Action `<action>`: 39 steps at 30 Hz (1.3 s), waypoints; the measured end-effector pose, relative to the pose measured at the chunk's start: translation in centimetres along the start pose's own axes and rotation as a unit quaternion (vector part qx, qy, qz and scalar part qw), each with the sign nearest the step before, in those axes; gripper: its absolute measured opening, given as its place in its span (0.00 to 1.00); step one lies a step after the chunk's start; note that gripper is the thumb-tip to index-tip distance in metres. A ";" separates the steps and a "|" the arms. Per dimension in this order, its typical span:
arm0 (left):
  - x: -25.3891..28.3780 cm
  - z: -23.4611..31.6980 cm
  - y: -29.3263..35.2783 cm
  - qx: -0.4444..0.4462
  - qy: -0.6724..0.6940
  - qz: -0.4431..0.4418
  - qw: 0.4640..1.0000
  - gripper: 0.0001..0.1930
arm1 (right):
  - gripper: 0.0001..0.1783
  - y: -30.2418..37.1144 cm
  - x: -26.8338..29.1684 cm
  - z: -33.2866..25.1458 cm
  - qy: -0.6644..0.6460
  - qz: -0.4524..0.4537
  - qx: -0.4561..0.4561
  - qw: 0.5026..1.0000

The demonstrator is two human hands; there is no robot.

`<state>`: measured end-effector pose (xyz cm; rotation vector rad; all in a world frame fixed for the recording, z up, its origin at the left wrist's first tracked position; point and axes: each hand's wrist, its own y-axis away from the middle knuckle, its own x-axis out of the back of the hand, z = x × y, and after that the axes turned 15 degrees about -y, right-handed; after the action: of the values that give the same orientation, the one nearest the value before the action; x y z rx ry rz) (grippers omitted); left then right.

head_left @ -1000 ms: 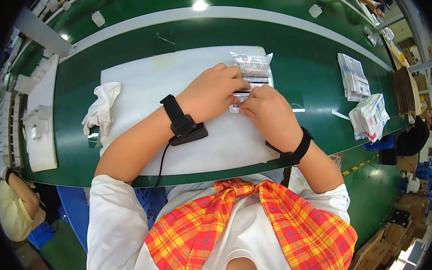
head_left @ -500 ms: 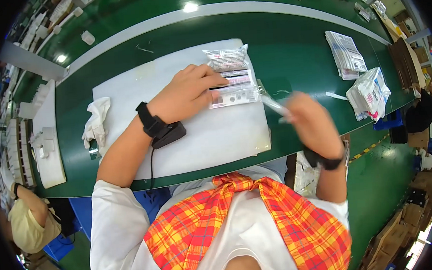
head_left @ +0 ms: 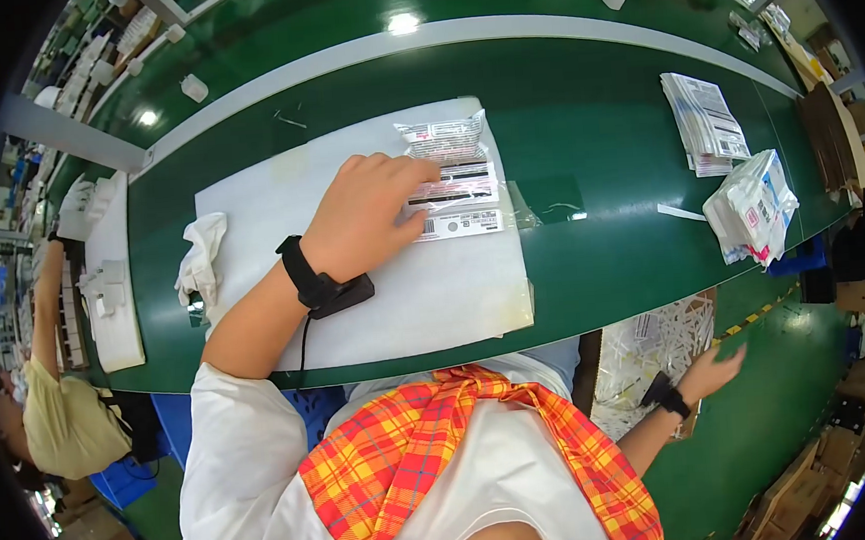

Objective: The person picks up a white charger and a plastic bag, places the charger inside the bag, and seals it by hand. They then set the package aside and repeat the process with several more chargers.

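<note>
A clear-wrapped package [head_left: 451, 180] with a white label and dark printed bars lies flat on the white foam sheet [head_left: 404, 292]. Over its left edge rests my left hand [head_left: 370, 214], thumb and fingers apart, bent fingertips touching the wrap. The fingers cover part of the package's left side. Loose clear film [head_left: 524, 208] sticks out from its right edge onto the green table. Off to the lower right, beyond the table edge, my right hand [head_left: 711, 375] is open with nothing in it. It is beside a carton [head_left: 649, 355] full of thin white strips.
A stack of printed flat packs [head_left: 703, 123] and a bundle of white pouches [head_left: 752, 209] stand at the right of the table [head_left: 602, 248]. A white glove [head_left: 201, 256] lies at the left. A co-worker in a yellow top [head_left: 67, 426] reaches forward at far left.
My right hand has left the package's right side, moving down and right past the table edge. The clear strip is gone from it. My left hand remains at the package, its fingers drawn back slightly.
</note>
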<state>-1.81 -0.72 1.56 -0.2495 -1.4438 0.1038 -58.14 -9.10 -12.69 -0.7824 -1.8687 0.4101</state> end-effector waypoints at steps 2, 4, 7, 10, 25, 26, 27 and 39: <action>0.1 0.3 0.2 -0.022 -0.017 0.003 1.000 0.15 | 0.23 -4.8 3.9 -16.0 -0.309 -0.018 0.020 0.951; 0.5 0.2 0.5 -0.008 -0.042 0.025 0.999 0.17 | 0.20 -4.7 5.0 -26.0 -0.454 -0.180 0.083 0.869; 0.9 0.1 1.2 0.016 -0.050 0.034 0.998 0.18 | 0.29 -2.4 2.8 -38.5 -0.371 -0.522 0.193 0.743; 1.3 0.0 1.1 0.043 -0.040 0.030 0.998 0.19 | 0.31 0.0 -2.8 -41.3 -0.258 -0.480 0.313 0.778; -1.4 -4.2 -0.1 0.167 0.272 0.067 0.945 0.10 | 0.26 -6.1 -9.7 -49.4 -0.363 -0.632 0.366 0.578; -1.4 -4.3 -0.1 0.161 0.270 0.070 0.947 0.10 | 0.28 -7.2 -11.9 -50.7 -0.386 -0.599 0.346 0.610; -1.5 -4.2 -0.7 0.154 0.274 0.060 0.947 0.09 | 0.30 -8.9 -14.4 -51.4 -0.404 -0.559 0.324 0.647; -1.8 -4.9 -0.5 0.153 0.252 0.032 0.955 0.06 | 0.08 -28.6 -15.9 -35.2 0.176 -0.449 0.375 0.792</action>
<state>2.77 -2.08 -0.62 -0.0580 -0.8948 0.2936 -31.53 -43.14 8.21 0.5542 -1.3309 0.3050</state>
